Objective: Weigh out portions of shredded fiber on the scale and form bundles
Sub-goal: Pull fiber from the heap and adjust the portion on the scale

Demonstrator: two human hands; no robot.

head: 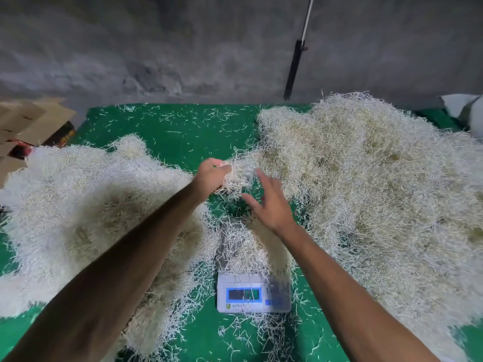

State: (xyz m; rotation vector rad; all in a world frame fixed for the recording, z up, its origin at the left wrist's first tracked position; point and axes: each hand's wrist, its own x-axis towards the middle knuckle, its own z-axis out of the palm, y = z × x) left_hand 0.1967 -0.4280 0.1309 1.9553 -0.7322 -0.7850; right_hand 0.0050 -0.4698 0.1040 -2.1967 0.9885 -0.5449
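Pale wispy fiber tuft [239, 176], left hand [210, 176] gripping; white scale [253, 296]

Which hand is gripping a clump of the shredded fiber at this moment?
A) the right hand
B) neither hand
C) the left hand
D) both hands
C: the left hand has its fingers curled round a clump of fiber, while the right hand hovers beside it with fingers spread.
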